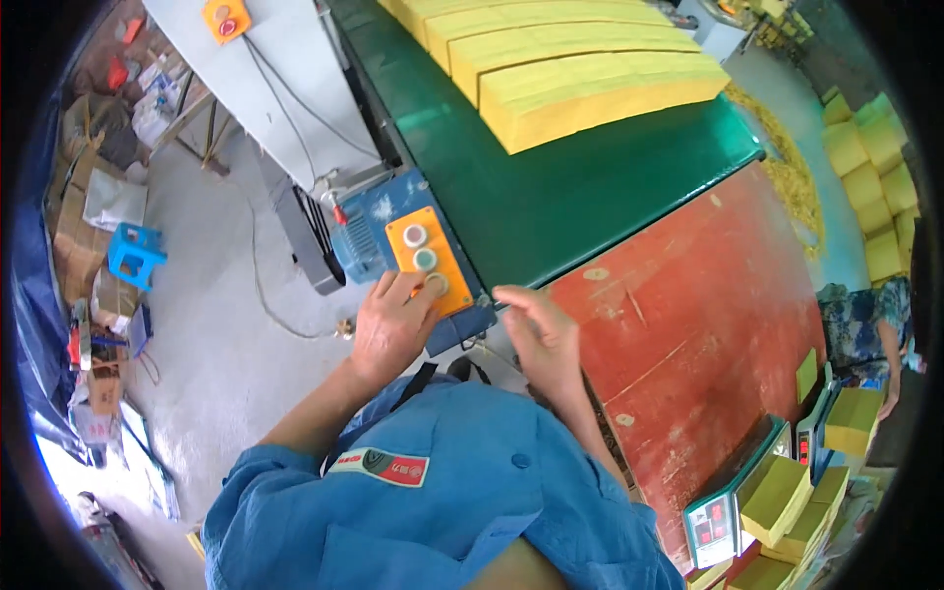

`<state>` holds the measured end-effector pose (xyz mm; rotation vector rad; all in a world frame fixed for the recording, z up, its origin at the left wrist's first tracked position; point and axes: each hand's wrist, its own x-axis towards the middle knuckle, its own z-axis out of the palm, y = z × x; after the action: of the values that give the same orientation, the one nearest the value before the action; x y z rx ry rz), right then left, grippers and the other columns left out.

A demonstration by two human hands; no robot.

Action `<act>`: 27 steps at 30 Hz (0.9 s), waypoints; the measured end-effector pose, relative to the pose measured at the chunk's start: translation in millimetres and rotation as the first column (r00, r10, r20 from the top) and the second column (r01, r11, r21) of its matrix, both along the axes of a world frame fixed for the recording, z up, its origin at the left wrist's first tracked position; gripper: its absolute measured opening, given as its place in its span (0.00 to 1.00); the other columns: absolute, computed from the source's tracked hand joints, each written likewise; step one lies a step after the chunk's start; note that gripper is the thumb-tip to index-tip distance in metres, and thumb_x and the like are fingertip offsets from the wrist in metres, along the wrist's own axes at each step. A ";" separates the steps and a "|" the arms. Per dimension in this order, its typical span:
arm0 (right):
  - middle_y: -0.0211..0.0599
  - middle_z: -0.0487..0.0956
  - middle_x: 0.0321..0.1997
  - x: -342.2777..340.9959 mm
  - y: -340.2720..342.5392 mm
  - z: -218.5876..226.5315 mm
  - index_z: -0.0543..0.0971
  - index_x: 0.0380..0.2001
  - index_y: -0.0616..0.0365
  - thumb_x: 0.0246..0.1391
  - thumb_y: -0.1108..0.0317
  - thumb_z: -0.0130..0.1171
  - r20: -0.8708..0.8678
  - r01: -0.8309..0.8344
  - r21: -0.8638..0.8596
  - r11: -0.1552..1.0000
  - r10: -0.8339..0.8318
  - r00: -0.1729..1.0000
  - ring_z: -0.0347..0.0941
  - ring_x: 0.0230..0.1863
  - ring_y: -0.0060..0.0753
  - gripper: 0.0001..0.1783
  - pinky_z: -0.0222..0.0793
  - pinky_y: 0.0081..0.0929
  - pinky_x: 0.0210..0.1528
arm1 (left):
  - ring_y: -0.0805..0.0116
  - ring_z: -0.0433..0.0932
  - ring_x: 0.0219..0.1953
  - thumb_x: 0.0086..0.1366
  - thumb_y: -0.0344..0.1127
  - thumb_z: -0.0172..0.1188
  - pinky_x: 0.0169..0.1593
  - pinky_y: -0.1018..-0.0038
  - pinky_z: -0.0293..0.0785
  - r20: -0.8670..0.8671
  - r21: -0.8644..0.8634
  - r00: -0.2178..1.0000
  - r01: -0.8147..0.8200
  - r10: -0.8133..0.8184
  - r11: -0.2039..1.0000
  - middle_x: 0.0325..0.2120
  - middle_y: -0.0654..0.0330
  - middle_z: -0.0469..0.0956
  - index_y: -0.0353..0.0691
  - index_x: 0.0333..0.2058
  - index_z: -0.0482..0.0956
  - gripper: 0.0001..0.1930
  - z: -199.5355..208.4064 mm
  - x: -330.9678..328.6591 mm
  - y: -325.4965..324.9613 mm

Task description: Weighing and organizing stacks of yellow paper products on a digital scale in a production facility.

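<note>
My left hand (391, 323) rests over an orange control panel (451, 259) with round buttons. Its fingers are loosely bent, and a fingertip lies on the lowest button (435, 285). Above that button are a green button (425, 260) and a reddish one (415, 236). The panel sits on a blue metal housing (401, 196) at the corner of a green conveyor belt (551, 211). My right hand (547, 344) hovers beside the housing's corner, index finger stretched out and thumb apart, holding nothing visible.
Long rows of yellow paper stacks (600, 93) lie on the belt. A worn red board (688, 324) adjoins it on the right, with a scale (713, 531) and yellow blocks (777, 500). Another person (865, 324) is at far right. A blue stool (136, 256) stands left.
</note>
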<state>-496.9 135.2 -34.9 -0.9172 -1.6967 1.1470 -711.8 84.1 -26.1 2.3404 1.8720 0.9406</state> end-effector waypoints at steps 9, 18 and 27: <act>0.42 0.82 0.44 27.7 -41.0 -7.8 0.80 0.46 0.63 0.58 0.75 0.56 -0.022 -0.057 -0.051 0.997 0.056 0.998 0.79 0.42 0.30 0.13 0.74 0.25 0.47 | 0.54 0.73 0.34 0.52 0.28 0.61 0.39 0.60 0.71 -0.126 -0.042 0.991 -0.056 0.050 0.998 0.29 0.54 0.72 0.36 0.46 0.77 0.19 -1.9 15.8 -10.9; 0.43 0.82 0.43 59.2 -74.5 -33.0 0.80 0.45 0.63 0.59 0.73 0.58 -0.014 0.094 -0.066 0.993 -0.095 0.995 0.80 0.42 0.30 0.12 0.75 0.26 0.45 | 0.56 0.77 0.18 0.58 0.30 0.60 0.24 0.61 0.72 -0.254 0.028 0.953 -0.160 0.162 0.987 0.15 0.56 0.75 0.42 0.44 0.78 0.14 -23.7 13.4 -7.8; 0.47 0.76 0.55 -39.8 -66.3 -3.5 0.77 0.50 0.59 0.51 0.74 0.61 0.163 0.138 0.425 0.895 -0.226 0.960 0.72 0.57 0.52 0.21 0.71 0.40 0.56 | 0.55 0.79 0.17 0.60 0.33 0.58 0.22 0.60 0.73 -0.194 -0.025 0.980 0.043 -0.047 0.999 0.14 0.55 0.76 0.46 0.44 0.78 0.12 -33.2 -19.1 -1.1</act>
<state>-536.7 69.0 -38.5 -0.9259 -1.8795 0.5479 -730.9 83.0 -59.3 2.5342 1.8719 0.7071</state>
